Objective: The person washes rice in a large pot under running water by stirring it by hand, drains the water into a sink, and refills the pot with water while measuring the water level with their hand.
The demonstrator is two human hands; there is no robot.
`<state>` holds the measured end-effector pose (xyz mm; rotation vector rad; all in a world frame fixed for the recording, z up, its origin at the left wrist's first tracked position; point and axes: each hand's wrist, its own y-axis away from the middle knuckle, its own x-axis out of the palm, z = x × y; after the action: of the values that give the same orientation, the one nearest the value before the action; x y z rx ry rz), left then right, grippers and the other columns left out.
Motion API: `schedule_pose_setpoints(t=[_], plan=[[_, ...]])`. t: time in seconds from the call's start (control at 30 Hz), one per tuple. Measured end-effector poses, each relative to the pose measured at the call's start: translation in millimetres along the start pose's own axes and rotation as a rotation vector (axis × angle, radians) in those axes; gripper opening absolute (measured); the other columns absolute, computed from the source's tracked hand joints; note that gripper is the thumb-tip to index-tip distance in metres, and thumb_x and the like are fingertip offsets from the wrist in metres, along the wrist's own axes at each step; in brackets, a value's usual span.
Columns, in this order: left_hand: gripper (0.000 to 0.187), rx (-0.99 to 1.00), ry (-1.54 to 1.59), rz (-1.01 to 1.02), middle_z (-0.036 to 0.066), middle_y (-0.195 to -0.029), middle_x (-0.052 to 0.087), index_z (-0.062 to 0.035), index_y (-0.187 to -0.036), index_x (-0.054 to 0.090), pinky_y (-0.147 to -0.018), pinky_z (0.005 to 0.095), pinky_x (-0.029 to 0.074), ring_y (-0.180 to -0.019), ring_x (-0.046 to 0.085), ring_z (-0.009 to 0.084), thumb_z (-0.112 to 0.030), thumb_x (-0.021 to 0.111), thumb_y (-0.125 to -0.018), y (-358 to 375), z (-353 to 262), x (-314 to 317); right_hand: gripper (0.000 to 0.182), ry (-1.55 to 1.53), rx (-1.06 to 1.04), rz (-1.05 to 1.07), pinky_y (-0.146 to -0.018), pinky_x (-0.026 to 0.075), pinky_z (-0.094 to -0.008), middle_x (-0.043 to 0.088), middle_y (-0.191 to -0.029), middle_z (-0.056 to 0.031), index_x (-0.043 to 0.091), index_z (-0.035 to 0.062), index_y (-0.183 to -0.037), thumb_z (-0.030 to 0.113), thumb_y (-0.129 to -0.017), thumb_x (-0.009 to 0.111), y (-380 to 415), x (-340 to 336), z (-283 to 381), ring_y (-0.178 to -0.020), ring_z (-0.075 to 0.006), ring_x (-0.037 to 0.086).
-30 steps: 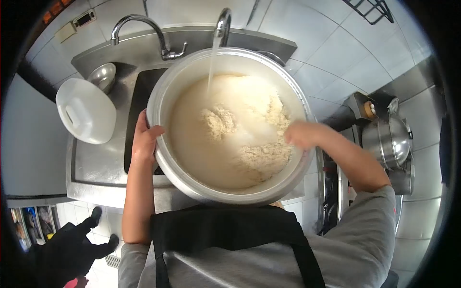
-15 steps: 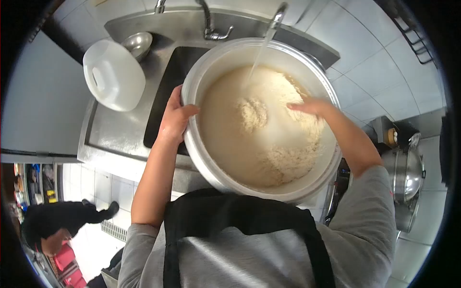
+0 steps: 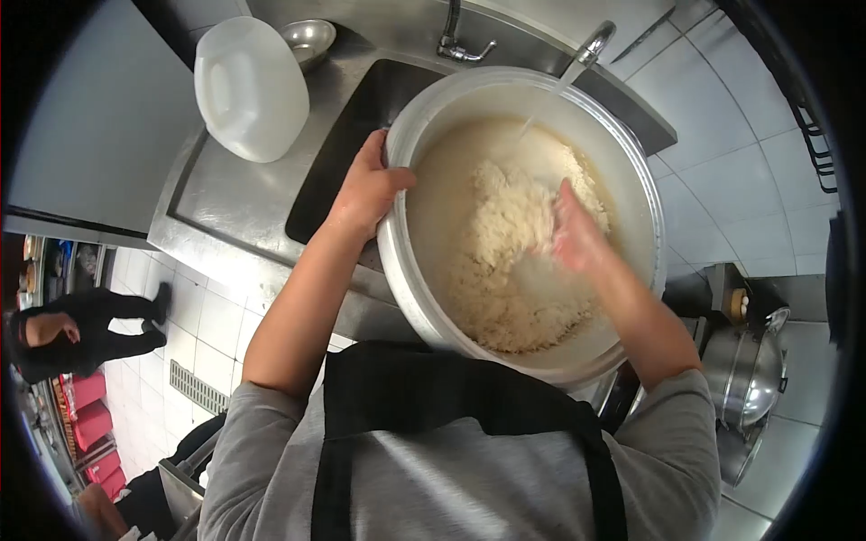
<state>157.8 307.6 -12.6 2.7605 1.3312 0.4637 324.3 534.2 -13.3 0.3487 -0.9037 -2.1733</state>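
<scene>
My left hand [image 3: 372, 187] is closed on the left rim of a large round metal pot [image 3: 408, 287], its thumb lying over the edge. Inside the pot, pale rice [image 3: 505, 212] sits heaped in cloudy water. My right hand [image 3: 577, 234] is in the pot among the rice, somewhat blurred, with its thumb raised apart from the fingers; the fingertips are partly hidden by rice. From the faucet [image 3: 595, 43] at the upper right, a thin stream of water falls into the pot near its far side.
Under the pot's left side lies a dark sink basin [image 3: 329, 185]. A white plastic jug [image 3: 257, 90] and a metal bowl [image 3: 309, 41] rest on the steel counter [image 3: 230, 203]. A steamer pot [image 3: 744, 374] stands at right. Another person [image 3: 86, 334] is on the tiled floor at left.
My right hand has swept left and nearer the middle of the pot, and the rice is piled more toward the centre. My left hand stays on the rim. The view has shifted.
</scene>
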Motion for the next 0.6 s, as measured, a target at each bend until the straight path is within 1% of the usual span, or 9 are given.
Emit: schedule_pose_setpoints(t=[0.13, 0.23, 0.27, 0.3, 0.33, 0.37, 0.4, 0.5, 0.6], plan=[[0.064, 0.028, 0.009, 0.017, 0.016, -0.111, 0.054, 0.0006, -0.128, 0.038, -0.092, 0.0329, 0.040, -0.106, 0.051, 0.0243, 0.001, 0.055, -0.066, -1, 4, 3, 0.055, 0.739, -0.521, -0.167, -0.090, 0.043, -0.0466, 0.059, -0.114, -0.0192, 0.047, 0.0055, -0.128, 0.047, -0.092, 0.040, -80, -30, 55, -0.107, -0.0309, 0.057], [0.064, 0.109, -0.109, 0.024, 0.014, -0.109, 0.055, 0.0006, -0.126, 0.040, -0.090, 0.0329, 0.042, -0.103, 0.052, 0.0226, -0.001, 0.060, -0.066, -3, 8, 3, 0.056, 1.293, -0.892, -0.267, -0.091, 0.041, -0.0471, 0.059, -0.114, -0.0217, 0.046, 0.0080, -0.130, 0.048, -0.091, 0.040, -226, -54, 57, -0.110, -0.0353, 0.054], [0.064, 0.054, -0.156, -0.033, 0.014, -0.109, 0.055, 0.0007, -0.126, 0.041, -0.089, 0.0329, 0.042, -0.103, 0.052, 0.0225, -0.003, 0.062, -0.065, -8, 10, -1, 0.059, 1.428, -0.805, -0.237, -0.095, 0.039, -0.0477, 0.054, -0.121, -0.0236, 0.046, 0.0078, -0.129, 0.051, -0.090, 0.038, -258, -43, 58, -0.112, -0.0393, 0.051], [0.069, -0.037, -0.241, -0.044, 0.014, -0.109, 0.055, 0.0012, -0.127, 0.039, -0.090, 0.0333, 0.041, -0.103, 0.051, 0.0238, -0.005, 0.065, -0.064, -4, 0, -3, 0.062, 1.765, -0.776, -0.237, -0.100, 0.034, -0.0476, 0.050, -0.125, -0.0241, 0.044, 0.0065, -0.131, 0.053, -0.090, 0.036, -236, -3, 58, -0.117, -0.0392, 0.047], [0.073, 0.029, -0.173, -0.020, 0.015, -0.112, 0.053, 0.0023, -0.129, 0.037, -0.092, 0.0338, 0.040, -0.107, 0.049, 0.0242, -0.007, 0.066, -0.063, -21, 28, -9, 0.063, 1.625, -0.610, -0.243, -0.103, 0.030, -0.0469, 0.047, -0.128, -0.0247, 0.042, 0.0049, -0.133, 0.052, -0.091, 0.034, -194, 42, 61, -0.121, -0.0392, 0.043], [0.076, 0.027, -0.234, -0.041, 0.016, -0.116, 0.051, 0.0037, -0.129, 0.035, -0.092, 0.0331, 0.040, -0.109, 0.048, 0.0245, -0.007, 0.066, -0.061, -5, 5, -2, 0.060, 2.015, -0.914, -0.118, -0.103, 0.031, -0.0465, 0.049, -0.126, -0.0247, 0.049, 0.0032, -0.126, 0.050, -0.092, 0.033, -248, 36, 41, -0.119, -0.0394, 0.044], [0.075, 0.153, -0.222, -0.029, 0.016, -0.117, 0.049, 0.0051, -0.129, 0.035, -0.093, 0.0323, 0.039, -0.110, 0.047, 0.0251, -0.007, 0.065, -0.061, -23, 31, -8, 0.052, 1.964, -0.883, 0.092, -0.100, 0.035, -0.0437, 0.050, -0.125, -0.0253, 0.057, 0.0019, -0.118, 0.043, -0.092, 0.036, -236, 59, 41, -0.117, -0.0366, 0.048], [0.058, 0.122, -0.279, -0.064, 0.018, -0.105, 0.055, -0.0011, -0.116, 0.044, -0.091, 0.0345, 0.041, -0.105, 0.052, 0.0282, -0.006, 0.061, -0.061, -14, 19, -6, 0.043, 1.853, -0.695, 0.192, -0.090, 0.042, -0.0369, 0.053, -0.120, -0.0240, 0.057, 0.0015, -0.116, 0.027, -0.082, 0.050, -137, 99, 18, -0.109, -0.0326, 0.053], [0.058, 0.071, -0.282, -0.076, 0.018, -0.102, 0.055, -0.0018, -0.117, 0.043, -0.090, 0.0360, 0.041, -0.102, 0.053, 0.0282, -0.006, 0.062, -0.062, -7, 11, -5, 0.074, 1.913, -0.898, 0.352, -0.098, 0.037, -0.0406, 0.051, -0.123, -0.0181, 0.054, 0.0077, -0.123, 0.046, -0.063, 0.072, -56, 87, 0, -0.117, -0.0344, 0.045]])
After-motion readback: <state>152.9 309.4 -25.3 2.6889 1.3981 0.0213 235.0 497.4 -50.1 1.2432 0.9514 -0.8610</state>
